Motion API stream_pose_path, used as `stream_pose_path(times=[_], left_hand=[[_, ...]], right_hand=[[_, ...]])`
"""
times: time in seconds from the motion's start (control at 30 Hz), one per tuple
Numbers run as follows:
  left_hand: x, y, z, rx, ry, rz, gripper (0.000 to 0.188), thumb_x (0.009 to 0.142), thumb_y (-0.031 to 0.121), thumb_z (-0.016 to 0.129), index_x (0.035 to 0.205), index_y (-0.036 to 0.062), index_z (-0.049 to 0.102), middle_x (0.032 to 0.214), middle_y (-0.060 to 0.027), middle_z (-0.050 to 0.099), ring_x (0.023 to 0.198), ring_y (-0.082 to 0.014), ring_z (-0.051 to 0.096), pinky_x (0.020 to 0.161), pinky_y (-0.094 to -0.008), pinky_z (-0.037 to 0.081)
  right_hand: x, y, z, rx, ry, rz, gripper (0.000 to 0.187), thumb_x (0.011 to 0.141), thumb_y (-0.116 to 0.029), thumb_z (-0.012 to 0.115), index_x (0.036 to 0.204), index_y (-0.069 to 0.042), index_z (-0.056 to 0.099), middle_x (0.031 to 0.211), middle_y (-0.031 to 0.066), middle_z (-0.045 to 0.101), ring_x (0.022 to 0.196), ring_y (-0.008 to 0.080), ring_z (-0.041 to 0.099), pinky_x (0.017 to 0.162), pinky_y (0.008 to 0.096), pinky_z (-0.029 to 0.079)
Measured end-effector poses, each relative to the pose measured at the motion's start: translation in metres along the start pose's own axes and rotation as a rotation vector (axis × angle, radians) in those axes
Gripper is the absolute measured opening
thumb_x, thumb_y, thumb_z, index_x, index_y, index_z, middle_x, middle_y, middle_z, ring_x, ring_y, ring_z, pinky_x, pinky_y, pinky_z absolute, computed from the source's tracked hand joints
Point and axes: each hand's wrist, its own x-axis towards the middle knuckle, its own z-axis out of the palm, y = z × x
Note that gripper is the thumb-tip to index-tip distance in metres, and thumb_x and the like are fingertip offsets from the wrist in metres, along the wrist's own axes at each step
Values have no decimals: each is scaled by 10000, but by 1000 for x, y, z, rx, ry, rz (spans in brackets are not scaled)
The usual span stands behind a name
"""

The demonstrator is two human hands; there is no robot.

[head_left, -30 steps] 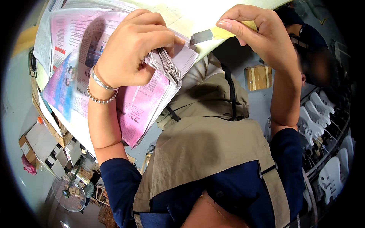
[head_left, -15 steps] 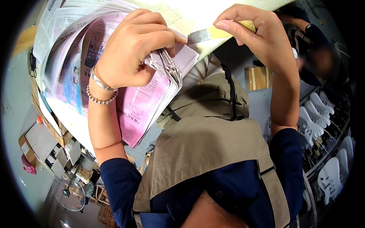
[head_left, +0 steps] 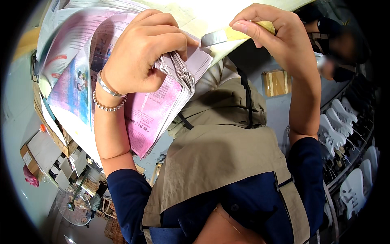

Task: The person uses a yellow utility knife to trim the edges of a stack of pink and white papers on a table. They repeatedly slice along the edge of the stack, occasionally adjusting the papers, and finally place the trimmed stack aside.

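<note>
My left hand (head_left: pixel 148 51) is closed over a thick fold of newspaper (head_left: pixel 144 116), printed pink and with crumpled, torn-looking edges by the thumb. Loose sheets of it curl up left of my wrist. Pinched between the thumb and fingers of my right hand (head_left: pixel 270 32) is a flat grey blade with a yellow grip (head_left: pixel 239 34). The blade points left, its tip close to the right end of the folded paper; whether they touch I cannot tell. Both hands are over the pale table (head_left: pixel 211 16).
More newspapers (head_left: pixel 73 14) lie at the far left of the table. A brown box (head_left: pixel 276 83) is on the floor beyond its edge. White guitar-body shapes (head_left: pixel 352 191) stand in racks at the right, where another person (head_left: pixel 339 53) works. A fan (head_left: pixel 73 206) is at lower left.
My right hand and the blade have shifted slightly to the right. The curled newspaper sheets at left have moved and spread outward. The other person at the right has moved an arm.
</note>
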Motion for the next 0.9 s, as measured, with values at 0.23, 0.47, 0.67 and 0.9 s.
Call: stream_pose_path(times=[0.23, 0.47, 0.67, 0.9], left_hand=[[0, -1, 0, 6, 6, 17, 323, 495, 335, 543, 688, 78, 569, 994, -64, 724, 802, -268, 551, 822, -365, 420], [-1, -1, 1, -7, 3, 5, 329, 493, 338, 545, 688, 75, 571, 987, -66, 724, 794, -265, 553, 807, -366, 421], [0, 0, 0, -2, 0, 15, 332, 505, 347, 549, 694, 74, 570, 988, -68, 721, 792, -265, 551, 798, -368, 423], [2, 2, 0, -33, 34, 40, 372, 446, 145, 538, 799, 68, 625, 850, -56, 662, 804, -281, 570, 785, -362, 437]], right_hand=[[2, -8, -4, -24, -58, 29, 110, 850, -89, 709, 876, 17, 696, 743, 80, 672, 642, 110, 562, 594, 242, 449], [0, -16, -5, -45, -50, 4, 106, 847, -82, 711, 878, 17, 692, 737, 75, 669, 633, 109, 555, 590, 243, 448], [0, 16, 4, -16, -90, -94, 166, 912, -175, 665, 918, -12, 693, 773, -18, 613, 605, 49, 462, 540, 193, 375], [-3, 12, 5, -12, -77, -81, 150, 912, -156, 662, 916, -9, 692, 781, -15, 620, 608, 49, 469, 543, 191, 382]])
